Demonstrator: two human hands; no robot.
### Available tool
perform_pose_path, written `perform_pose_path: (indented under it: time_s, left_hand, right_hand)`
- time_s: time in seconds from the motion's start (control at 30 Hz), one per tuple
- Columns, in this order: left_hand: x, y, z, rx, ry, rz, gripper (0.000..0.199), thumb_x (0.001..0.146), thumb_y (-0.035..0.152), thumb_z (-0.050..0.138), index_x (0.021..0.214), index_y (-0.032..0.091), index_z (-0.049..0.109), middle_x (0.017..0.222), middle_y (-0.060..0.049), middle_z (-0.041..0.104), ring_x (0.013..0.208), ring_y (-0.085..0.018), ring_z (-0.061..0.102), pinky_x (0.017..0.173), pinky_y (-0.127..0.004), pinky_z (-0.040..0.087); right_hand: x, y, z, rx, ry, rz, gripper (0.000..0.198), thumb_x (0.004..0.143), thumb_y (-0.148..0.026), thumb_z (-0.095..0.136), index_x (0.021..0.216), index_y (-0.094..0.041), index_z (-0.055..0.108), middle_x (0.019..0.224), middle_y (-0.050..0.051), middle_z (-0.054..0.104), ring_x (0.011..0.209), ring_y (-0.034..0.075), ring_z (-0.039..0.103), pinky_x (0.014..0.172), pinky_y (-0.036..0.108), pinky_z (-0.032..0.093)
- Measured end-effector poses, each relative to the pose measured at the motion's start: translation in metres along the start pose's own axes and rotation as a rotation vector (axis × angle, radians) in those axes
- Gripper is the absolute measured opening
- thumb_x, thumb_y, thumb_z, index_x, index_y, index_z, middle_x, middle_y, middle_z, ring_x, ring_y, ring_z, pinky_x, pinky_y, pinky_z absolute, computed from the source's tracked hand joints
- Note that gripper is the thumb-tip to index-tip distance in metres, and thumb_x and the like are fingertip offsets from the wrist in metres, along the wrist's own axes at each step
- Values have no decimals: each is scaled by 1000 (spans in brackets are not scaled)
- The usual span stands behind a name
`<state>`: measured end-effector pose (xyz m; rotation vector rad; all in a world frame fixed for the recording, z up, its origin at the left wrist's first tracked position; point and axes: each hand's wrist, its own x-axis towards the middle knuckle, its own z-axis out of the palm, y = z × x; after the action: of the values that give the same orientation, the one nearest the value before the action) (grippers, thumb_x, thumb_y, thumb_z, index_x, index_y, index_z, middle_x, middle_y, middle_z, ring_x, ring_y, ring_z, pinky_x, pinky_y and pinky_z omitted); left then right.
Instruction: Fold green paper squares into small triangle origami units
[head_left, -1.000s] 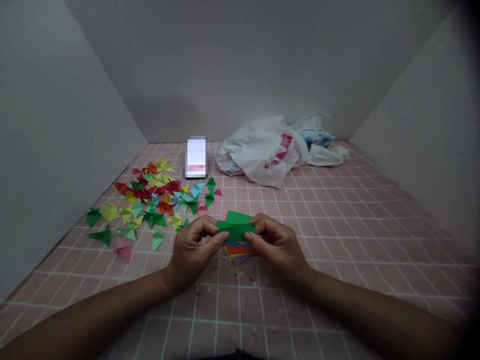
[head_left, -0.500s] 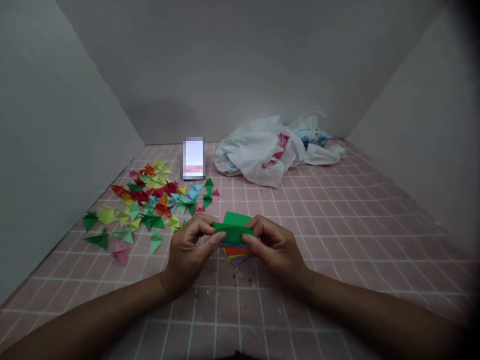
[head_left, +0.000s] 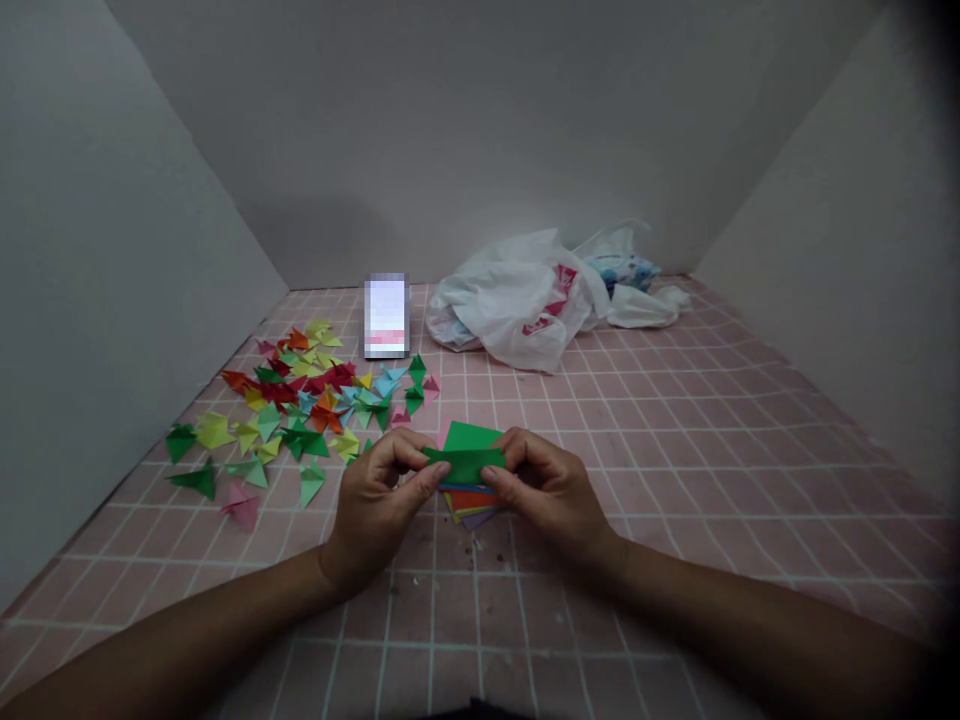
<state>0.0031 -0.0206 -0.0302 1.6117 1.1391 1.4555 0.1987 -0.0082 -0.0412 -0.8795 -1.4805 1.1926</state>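
Observation:
Between my two hands is a folded piece of green origami paper [head_left: 466, 467], a short band held roughly level. My left hand [head_left: 386, 490] pinches its left end between thumb and fingers. The right end is pinched the same way by my right hand [head_left: 551, 495]. Behind and below it lies a stack of coloured paper squares [head_left: 472, 501], with green on top and orange, yellow and purple edges showing. My hands and the folded piece cover part of that stack.
Many small folded paper shapes [head_left: 302, 438] in several colours are spread over the left side. A lit phone [head_left: 387, 315], its screen blurred, stands at the back. White plastic bags [head_left: 517, 300] lie right of it. Pink checked cloth [head_left: 712, 430] covers the surface, with walls around.
Both hands keep their pinch on the green paper. Its upper edge looks slightly lower and its left end a little more tilted than before. Little else differs.

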Motion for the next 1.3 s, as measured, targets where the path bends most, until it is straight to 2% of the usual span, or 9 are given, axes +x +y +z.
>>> perform_pose_path:
  time_s: [0.13,0.33,0.5,0.67,0.8,0.9,1.03,1.3]
  left_hand:
    - [0,0,0,-8,2,5,19,78,9,73,71,19,60,77,1,68,74,-11,65,67,-22,52]
    - [-1,-1,0,-6,2,16,20,78,7,72,70,19,59,78,1,67,73,-11,65,67,-21,52]
    - [0,-2,1,-23,-1,11,19,78,7,73,71,20,59,78,1,67,74,-11,65,67,-21,53]
    - [-1,-2,0,-26,2,3,19,78,7,72,71,20,59,78,1,68,73,-10,65,67,-20,52]
    - [-2,-2,1,-56,19,-62,18,76,10,74,72,19,59,79,0,67,74,-11,64,68,-20,53]
    - [-1,0,2,-109,48,-146,18,75,14,77,79,19,60,78,1,65,72,-11,63,66,-20,54]
    - [1,2,5,-190,58,-238,29,73,15,78,94,19,58,80,1,65,72,-11,63,65,-19,54]
    - [1,2,4,-172,17,-275,36,75,19,76,109,18,61,79,1,64,73,-12,63,67,-21,55]
  right_hand:
    - [1,-2,3,105,19,72,17,79,-22,71,78,-22,54,72,-3,53,64,12,53,59,26,45]
    - [3,-7,3,260,-42,179,26,77,-24,72,100,-23,58,80,0,64,72,15,63,65,28,54]
    - [2,-6,2,204,-42,215,14,78,-28,74,86,-21,64,77,1,64,72,15,63,63,29,54]
    - [0,2,4,238,-14,186,12,78,-27,74,80,-21,64,73,-1,62,67,13,61,60,27,52]
    - [-1,8,4,241,-2,178,15,80,-29,75,76,-21,62,72,-2,60,65,12,60,60,26,50]
    - [1,6,2,211,6,193,16,79,-29,75,75,-20,62,70,-2,59,64,12,58,59,26,49]
    - [3,-2,1,166,-7,210,15,77,-28,74,74,-20,62,70,-2,57,64,11,55,58,25,47]
    - [4,-2,1,150,-18,211,16,78,-31,72,76,-20,61,70,-2,57,64,13,54,58,26,45]
